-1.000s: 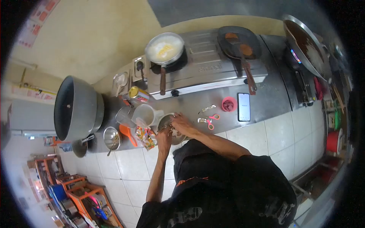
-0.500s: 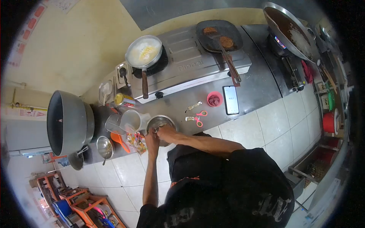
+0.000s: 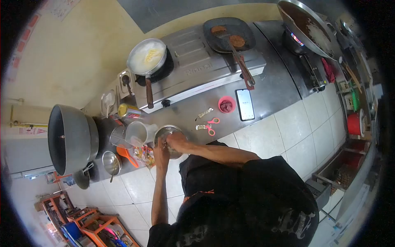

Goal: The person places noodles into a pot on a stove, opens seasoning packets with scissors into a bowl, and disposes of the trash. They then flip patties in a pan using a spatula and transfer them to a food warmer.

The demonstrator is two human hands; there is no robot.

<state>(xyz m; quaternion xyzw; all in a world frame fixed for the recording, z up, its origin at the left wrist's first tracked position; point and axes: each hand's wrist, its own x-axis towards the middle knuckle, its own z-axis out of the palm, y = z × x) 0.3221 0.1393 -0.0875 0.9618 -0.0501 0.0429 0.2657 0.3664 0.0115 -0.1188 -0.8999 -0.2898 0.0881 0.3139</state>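
Note:
A metal bowl sits at the counter's front edge, and both hands are at it. My left hand is at the bowl's left side, its fingers bent near the rim. My right hand reaches into the bowl; its fingers point down and are blurred. Whatever the fingers hold is too small to make out. Left of the bowl stand a clear plastic jug and colourful packets. Pink-handled scissors lie to the right, beside small torn sachets.
On the stove are a pan with white liquid and a square pan with brown patties. A phone and pink cup lie right; a large grey pot and small bowl stand left.
The camera view has shifted, so the stove and counter items appear further left. My right hand has moved from the bowl's rim down into the bowl. My left hand remains beside it.

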